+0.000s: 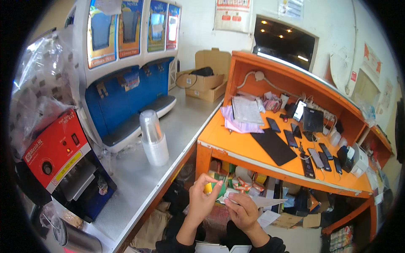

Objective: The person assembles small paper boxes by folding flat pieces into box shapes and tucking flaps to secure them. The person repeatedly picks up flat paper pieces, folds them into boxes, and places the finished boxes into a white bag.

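In front of my lap my left hand [201, 200] pinches a small green and yellow card piece [217, 190] between thumb and fingers. My right hand [243, 212] has its fingers curled on a white part beside it. A pale flap [269, 203] sticks out to the right of that hand. Whether the flap and the green card are one piece, I cannot tell. White sheets or cards [211, 248] lie at my lap, below both wrists.
Left, a metal counter [122, 198] carries a red sealing machine [59, 147], a drink dispenser [126, 97], stacked plastic cups [155, 147] and a steel tumbler [78, 236]. Right, an orange desk [236, 139] holds several phones [316, 158] and a black mat [274, 146]. Boxes [249, 181] crowd underneath.
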### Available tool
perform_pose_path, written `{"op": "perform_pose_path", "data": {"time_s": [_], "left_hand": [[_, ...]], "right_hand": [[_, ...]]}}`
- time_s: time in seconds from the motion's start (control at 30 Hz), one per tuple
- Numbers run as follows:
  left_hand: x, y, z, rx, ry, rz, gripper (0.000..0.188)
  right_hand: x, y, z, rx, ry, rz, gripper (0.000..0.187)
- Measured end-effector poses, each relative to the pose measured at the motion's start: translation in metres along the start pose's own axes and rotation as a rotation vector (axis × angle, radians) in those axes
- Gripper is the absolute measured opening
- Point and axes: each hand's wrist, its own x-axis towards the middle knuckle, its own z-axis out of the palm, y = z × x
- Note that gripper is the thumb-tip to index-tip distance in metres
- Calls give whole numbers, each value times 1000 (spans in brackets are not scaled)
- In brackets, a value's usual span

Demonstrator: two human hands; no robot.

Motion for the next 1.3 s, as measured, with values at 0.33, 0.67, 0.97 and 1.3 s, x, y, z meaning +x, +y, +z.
{"op": "perform_pose_path", "data": {"time_s": [0.33, 0.67, 0.97, 1.3], "left_hand": [[-22, -49, -7, 101, -100, 199, 18], [-30, -49, 0, 108, 179, 245, 23], [-38, -45, 1, 82, 106, 157, 28], [-30, -44, -9, 177, 45, 331, 20]], "right_hand": [[-36, 11, 28, 163, -125, 167, 18], [-40, 2, 30, 112, -15, 184, 17], [-45, 4, 27, 89, -21, 15, 18], [-41, 9, 39, 164, -94, 238, 20]]}}
